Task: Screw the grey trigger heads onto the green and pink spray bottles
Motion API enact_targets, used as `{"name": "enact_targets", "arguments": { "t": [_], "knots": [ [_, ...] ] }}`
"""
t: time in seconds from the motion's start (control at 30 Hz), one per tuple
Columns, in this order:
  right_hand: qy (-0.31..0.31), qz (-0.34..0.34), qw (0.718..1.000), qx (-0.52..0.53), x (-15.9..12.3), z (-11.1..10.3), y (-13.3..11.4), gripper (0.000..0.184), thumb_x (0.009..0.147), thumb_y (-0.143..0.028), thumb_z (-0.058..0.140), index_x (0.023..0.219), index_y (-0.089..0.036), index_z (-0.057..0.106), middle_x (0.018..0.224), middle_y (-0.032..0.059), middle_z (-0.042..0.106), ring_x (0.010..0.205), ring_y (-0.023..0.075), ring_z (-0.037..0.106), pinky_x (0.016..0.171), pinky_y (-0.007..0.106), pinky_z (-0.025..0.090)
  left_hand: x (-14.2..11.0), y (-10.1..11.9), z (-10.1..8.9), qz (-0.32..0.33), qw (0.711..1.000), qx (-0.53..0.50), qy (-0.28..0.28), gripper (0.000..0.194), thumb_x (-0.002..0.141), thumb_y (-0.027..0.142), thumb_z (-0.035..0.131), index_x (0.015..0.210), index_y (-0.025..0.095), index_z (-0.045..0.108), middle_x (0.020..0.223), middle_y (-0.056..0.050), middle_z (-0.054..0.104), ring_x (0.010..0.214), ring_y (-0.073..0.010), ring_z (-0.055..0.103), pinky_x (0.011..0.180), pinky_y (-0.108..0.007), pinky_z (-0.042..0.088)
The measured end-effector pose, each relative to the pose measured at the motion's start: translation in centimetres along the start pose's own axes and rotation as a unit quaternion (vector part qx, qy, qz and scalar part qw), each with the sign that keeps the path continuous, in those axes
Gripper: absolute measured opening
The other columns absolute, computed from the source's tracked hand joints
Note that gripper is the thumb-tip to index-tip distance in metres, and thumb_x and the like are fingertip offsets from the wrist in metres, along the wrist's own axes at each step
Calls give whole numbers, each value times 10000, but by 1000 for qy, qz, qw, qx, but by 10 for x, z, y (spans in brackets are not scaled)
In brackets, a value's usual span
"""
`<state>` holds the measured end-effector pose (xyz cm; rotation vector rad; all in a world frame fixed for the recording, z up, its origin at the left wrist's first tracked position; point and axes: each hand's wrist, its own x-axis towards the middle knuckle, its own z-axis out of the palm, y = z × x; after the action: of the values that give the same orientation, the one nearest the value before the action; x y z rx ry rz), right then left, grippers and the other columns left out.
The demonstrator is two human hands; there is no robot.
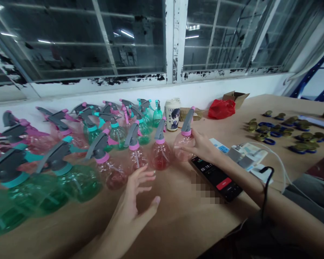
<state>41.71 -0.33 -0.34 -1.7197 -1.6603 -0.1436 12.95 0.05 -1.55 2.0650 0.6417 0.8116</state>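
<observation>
My right hand [202, 145] is wrapped round the body of a clear pink spray bottle [179, 142] with a grey and pink trigger head; the bottle stands upright at the right end of the front row. My left hand [136, 199] hovers over the table with its fingers apart and nothing in them. Just beyond it are another pink spray bottle [161, 155] and a similar pink bottle [115, 172]. Green spray bottles [79, 183] with turquoise collars stand farther left. Behind the front row are several more pink and green ones, partly hidden by each other.
A phone [216, 176] showing a running timer lies under my right forearm. A patterned cup [172, 115], a red bag [221, 108] and a cardboard box [236, 98] stand along the wall. White cables [283, 169] and several gold-and-blue items [304, 142] lie at right.
</observation>
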Motion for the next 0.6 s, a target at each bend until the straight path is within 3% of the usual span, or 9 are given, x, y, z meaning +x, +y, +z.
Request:
{"name": "enact_targets", "arguments": {
  "t": [0.23,0.5,0.6],
  "knots": [
    [-20,-15,1000,11,2,22,17,516,776,-533,640,1116,-162,524,1077,143,651,1020,319,614,855,467,481,0,-12,-2,-9,1000,7,-1,471,916,226,513,1332,334,322,1230,-65,517,1140,-263,528,900,-454,515],
    [-23,-12,1000,17,-2,22,20,631,734,-588,654,1198,-184,510,1114,134,649,1062,327,611,886,482,499,-5,-21,-4,-24,999,0,-22,430,921,228,505,1305,361,368,1198,-27,545,1097,-225,551,889,-405,506],
    [-2,0,1000,15,-14,18,12,740,764,-612,611,1303,-140,426,1247,189,587,1158,341,564,940,496,473,-10,-19,-9,-31,999,15,-29,412,927,242,497,1302,362,373,1212,-24,544,1097,-220,552,891,-398,501]
  ]
}}
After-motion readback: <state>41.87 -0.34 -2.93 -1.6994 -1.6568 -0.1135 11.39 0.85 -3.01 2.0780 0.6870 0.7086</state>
